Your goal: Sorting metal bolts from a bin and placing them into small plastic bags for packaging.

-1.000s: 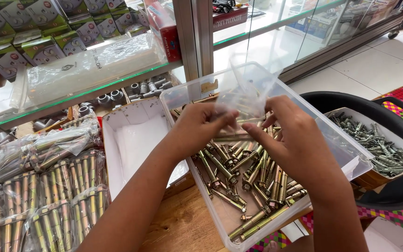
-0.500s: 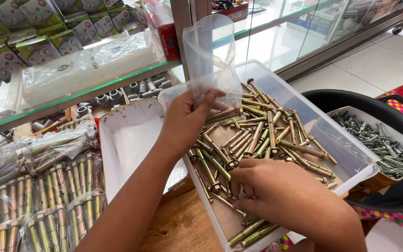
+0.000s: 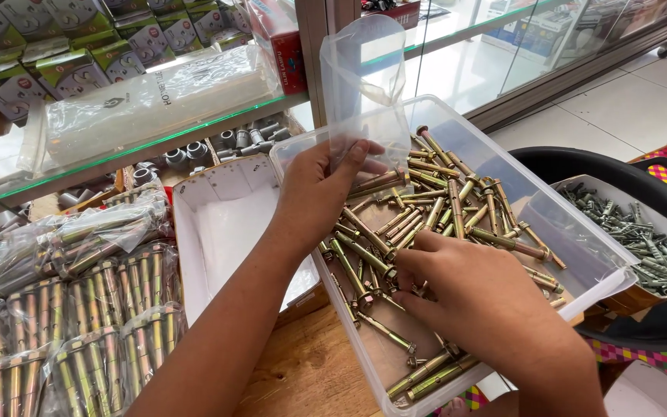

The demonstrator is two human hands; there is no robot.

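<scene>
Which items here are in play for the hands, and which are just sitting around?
In play:
left hand holding clear plastic bag
right hand on loose brass-coloured anchor bolts
clear plastic bin holding them

Lying about:
empty white cardboard box
bagged bolt bundles
white tray of grey screws
black tub

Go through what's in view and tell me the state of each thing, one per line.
Clear plastic bag: open, upright, held by left hand.
Right hand: fingers down on the anchor bolts.
Clear plastic bin: open, bolts loose inside.
White cardboard box: open.
Packed bolt bags: sealed, lying flat.
</scene>
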